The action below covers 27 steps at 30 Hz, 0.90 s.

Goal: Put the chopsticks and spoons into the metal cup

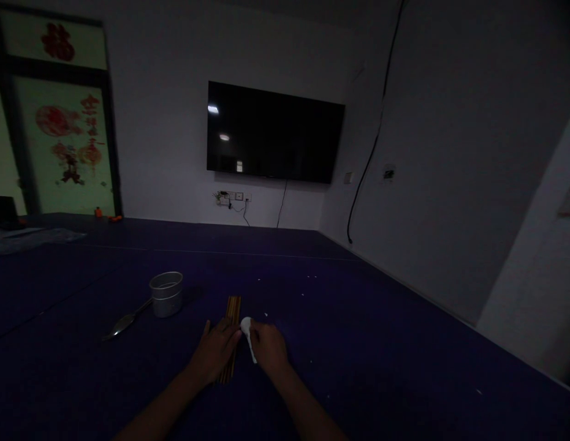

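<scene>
A bundle of brown chopsticks [233, 304] lies lengthwise on the dark blue surface in front of me. My left hand [216, 350] is laid across its middle, fingers closed over the sticks and hiding part of them, with one finger standing out to the left. Just right of the bundle is a white spoon [246, 324], its bowl pointing away from me and its handle toward me. My right hand [269, 348] pinches the spoon from the right side; its fingertips are partly hidden. The left thumb is close to the spoon's bowl; contact cannot be made out.
A grey metal cup [167, 298] stands upright to the left, with a metal spoon [124, 323] beside it. Small white bits [303, 294] are scattered on the blue surface [381, 343]. Further off, a black television [276, 131] hangs on the wall, and a cable [368, 159] runs down at the right.
</scene>
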### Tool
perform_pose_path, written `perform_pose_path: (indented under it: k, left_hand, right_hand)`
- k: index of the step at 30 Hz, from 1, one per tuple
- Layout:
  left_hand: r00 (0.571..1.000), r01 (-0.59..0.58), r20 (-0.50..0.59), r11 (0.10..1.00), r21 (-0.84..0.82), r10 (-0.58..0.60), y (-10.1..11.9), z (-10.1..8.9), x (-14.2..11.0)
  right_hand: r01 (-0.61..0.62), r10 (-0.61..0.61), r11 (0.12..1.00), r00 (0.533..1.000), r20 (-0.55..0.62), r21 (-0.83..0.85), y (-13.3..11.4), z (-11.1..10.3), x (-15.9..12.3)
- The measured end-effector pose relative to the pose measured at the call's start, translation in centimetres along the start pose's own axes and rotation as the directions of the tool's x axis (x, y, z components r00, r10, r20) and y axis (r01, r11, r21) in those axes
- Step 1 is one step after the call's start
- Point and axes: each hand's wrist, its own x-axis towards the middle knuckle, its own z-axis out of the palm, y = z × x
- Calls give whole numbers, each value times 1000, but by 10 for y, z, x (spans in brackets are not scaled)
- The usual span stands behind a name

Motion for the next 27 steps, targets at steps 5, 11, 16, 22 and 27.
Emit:
perform_pose_path:
  k: [5, 11, 16, 22, 27]
  left_hand:
    - [1000, 16, 21, 1000, -15, -15, -5, 5, 3]
    - [1000, 8, 10, 1000, -13, -8, -4, 6, 3]
    - [1000, 4, 2, 1000, -7, -4, -4, 7, 2]
    - [1000, -4, 7, 1000, -23, 5, -6, 6, 2]
    - [1000, 11, 16, 1000, -20, -11, -1, 1, 0]
  right_hand:
    - [25, -25, 1000, 1000, 1, 17, 1, 5, 0]
    - [38, -41, 989, 999, 22, 143, 10, 8, 6]
    - [23, -25, 930, 1000, 3, 367, 16, 12, 11]
    - [-72, 44, 904, 996, 75, 423, 12, 15, 9]
    - [-46, 33, 958, 998, 49, 282, 4, 8, 5]
